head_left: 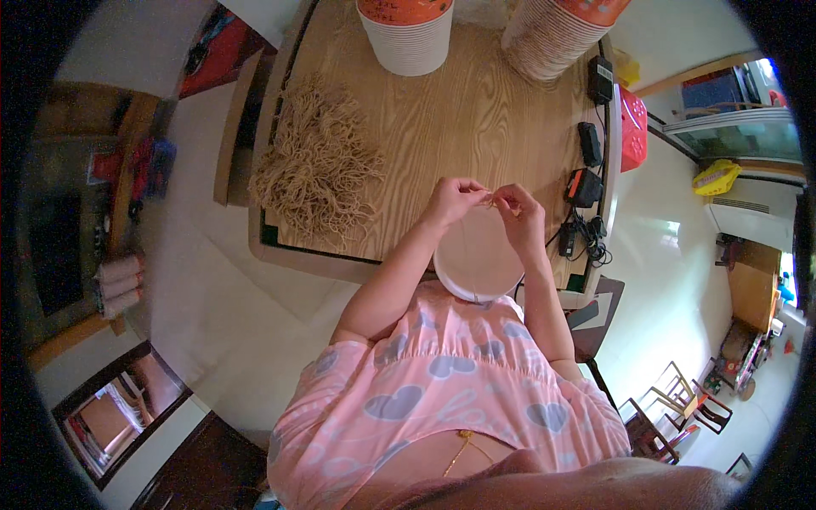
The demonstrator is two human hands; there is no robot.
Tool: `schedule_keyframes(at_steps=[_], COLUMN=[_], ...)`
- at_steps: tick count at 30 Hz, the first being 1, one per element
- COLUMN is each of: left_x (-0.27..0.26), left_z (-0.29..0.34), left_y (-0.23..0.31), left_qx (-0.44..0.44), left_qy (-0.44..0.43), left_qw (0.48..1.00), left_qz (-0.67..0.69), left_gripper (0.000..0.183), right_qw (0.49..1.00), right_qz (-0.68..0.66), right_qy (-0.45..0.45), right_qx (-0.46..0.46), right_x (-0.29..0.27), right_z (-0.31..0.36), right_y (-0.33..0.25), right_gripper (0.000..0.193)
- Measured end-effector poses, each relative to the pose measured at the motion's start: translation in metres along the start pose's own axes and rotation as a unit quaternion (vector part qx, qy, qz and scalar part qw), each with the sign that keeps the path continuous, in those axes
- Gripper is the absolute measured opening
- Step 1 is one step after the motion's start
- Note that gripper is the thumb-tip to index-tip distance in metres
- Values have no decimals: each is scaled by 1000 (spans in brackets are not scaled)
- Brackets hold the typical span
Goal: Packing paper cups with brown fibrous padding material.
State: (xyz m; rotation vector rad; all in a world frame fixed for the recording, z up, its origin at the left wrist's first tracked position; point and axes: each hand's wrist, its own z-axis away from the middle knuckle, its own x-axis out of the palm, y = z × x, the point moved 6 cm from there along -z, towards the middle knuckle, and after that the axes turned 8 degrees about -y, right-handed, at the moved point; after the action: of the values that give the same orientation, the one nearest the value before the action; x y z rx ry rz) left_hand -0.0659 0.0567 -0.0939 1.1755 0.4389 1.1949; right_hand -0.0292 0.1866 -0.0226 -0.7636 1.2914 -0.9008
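My left hand (457, 201) and my right hand (521, 214) meet above the far rim of a round white paper bucket (478, 259). Fingertips of both are pinched together on a thin tan cord (490, 201), of which only a short bit shows. A fine line, perhaps more of that cord, runs down across the bucket's pale round surface. The bucket sits between my forearms at the table's near edge, against my dress. To the left lies a tangled heap of tan cords (319, 161).
Two stacks of nested white-and-orange paper buckets, a left stack (410, 42) and a right stack (548, 42), stand at the table's (425, 127) far side. Black power adapters (585, 187) and coiled cables (591, 238) line its right edge. Beyond that is a red plastic container (632, 129).
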Motion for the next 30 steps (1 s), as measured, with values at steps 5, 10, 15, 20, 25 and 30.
schedule_keyframes(at_steps=[5,10,15,20,25,30], left_x=[0,0,-1,-1,1,-1], left_z=[2,2,3,1,-2,-4], left_y=[5,4,5,3,-6,-9], left_qx=[1,-5,-17,-12,-12,-7], left_qy=[-22,-64,-42,-27,-75,-67], left_qw=[998,995,998,999,996,996], left_qz=[-62,-74,-38,-13,-46,-50], left_gripper=[10,8,9,9,9,9], right_qw=[999,998,999,1000,1000,999], right_qz=[-17,-62,-41,-25,-23,-52], right_qy=[-17,-14,-8,6,3,-2], right_qx=[25,11,3,-7,1,-2], right_x=[0,4,4,1,1,2], right_z=[0,3,3,3,4,4], right_y=[-7,-6,-1,-1,-2,-6], right_gripper=[3,4,4,5,5,6])
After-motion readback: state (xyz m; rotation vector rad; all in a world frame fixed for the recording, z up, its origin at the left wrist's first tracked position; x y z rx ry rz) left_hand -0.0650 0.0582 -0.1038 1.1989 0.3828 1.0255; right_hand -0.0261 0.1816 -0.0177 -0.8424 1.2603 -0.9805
